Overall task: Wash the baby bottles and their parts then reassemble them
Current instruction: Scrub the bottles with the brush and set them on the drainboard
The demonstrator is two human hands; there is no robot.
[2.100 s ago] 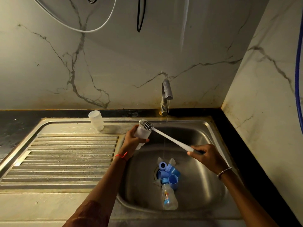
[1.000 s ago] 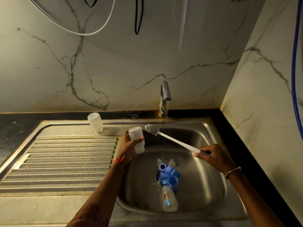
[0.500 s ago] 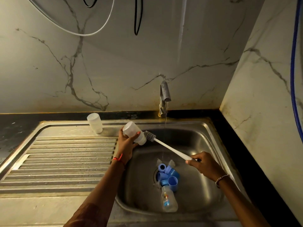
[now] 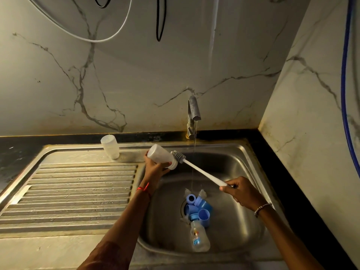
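My left hand grips a frosted baby bottle over the sink's left rim, tilted with its mouth toward the right. My right hand holds the white handle of a bottle brush; its grey bristle head sits just outside the bottle's mouth. Down in the basin, a clear bottle with a printed label lies on its side. Several blue caps and rings and clear teats are piled over the drain. Another frosted bottle stands upside down at the back of the drainboard.
A thin stream of water runs from the tap into the basin. The ribbed steel drainboard lies to the left. Marble walls close in behind and on the right, with cables hanging above and a blue hose at the right.
My left hand has tipped the bottle from upright to lying sideways, mouth to the right. My right hand brought the brush head down to the bottle's mouth.
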